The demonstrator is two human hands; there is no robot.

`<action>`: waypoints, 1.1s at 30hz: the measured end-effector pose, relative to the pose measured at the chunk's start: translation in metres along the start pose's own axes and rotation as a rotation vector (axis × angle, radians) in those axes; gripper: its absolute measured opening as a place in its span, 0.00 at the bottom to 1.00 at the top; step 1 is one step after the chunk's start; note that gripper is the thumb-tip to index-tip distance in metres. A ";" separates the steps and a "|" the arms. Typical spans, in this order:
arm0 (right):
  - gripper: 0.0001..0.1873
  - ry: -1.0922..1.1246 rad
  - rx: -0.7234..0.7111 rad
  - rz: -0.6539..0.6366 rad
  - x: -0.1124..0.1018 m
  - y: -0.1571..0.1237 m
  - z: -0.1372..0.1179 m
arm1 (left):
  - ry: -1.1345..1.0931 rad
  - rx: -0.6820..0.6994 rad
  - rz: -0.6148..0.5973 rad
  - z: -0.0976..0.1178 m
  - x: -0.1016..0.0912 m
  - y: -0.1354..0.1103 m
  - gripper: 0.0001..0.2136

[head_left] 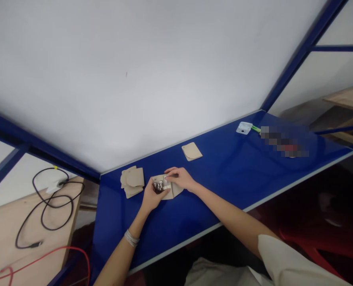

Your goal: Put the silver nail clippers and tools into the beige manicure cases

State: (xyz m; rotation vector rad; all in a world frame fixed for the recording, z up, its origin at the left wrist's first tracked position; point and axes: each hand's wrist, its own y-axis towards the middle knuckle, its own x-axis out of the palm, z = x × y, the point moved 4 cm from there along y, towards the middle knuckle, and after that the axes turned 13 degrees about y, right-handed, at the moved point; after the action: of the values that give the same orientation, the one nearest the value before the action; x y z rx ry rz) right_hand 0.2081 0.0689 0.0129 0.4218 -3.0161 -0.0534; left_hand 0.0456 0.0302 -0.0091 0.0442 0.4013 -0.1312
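Observation:
An opened beige folding case [169, 194] lies between my hands over the blue table, with several shiny metal pieces [158, 186] in a row inside it. My left hand [153, 195] grips the case's left side, its thumb laid along the lower edge. At the upper right of the case, my right hand [180, 178] has its fingers bent and its thumb against a small pale piece [167, 182] inside. Exactly what those fingertips pinch is too small to tell. To the left sits a pile of similar beige cases [133, 180].
One closed beige case [191, 151] lies near the wall on the blue table [224, 174]. Farther right are a pale blue-white packet [244, 128], a green item [255, 129] and a blurred-out patch. At left, a wooden table [3, 226] carries black cable [47, 198] and red cable [60, 248].

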 end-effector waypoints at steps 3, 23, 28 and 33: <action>0.05 0.001 0.002 -0.001 0.000 0.000 0.001 | -0.004 0.005 -0.004 0.002 0.000 0.000 0.24; 0.05 -0.011 -0.009 0.002 0.001 0.000 0.001 | 0.018 0.013 -0.004 0.007 -0.001 0.000 0.22; 0.05 -0.027 -0.023 0.006 0.001 -0.001 -0.001 | 0.062 0.024 0.021 0.005 -0.002 -0.001 0.20; 0.07 -0.042 -0.035 0.012 0.001 -0.001 -0.001 | 0.055 0.027 0.012 0.005 -0.001 0.000 0.19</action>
State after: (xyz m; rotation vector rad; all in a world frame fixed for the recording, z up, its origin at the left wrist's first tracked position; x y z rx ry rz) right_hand 0.2069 0.0679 0.0139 0.4049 -3.0535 -0.1160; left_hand 0.0466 0.0297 -0.0040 0.0766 0.4546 -0.1234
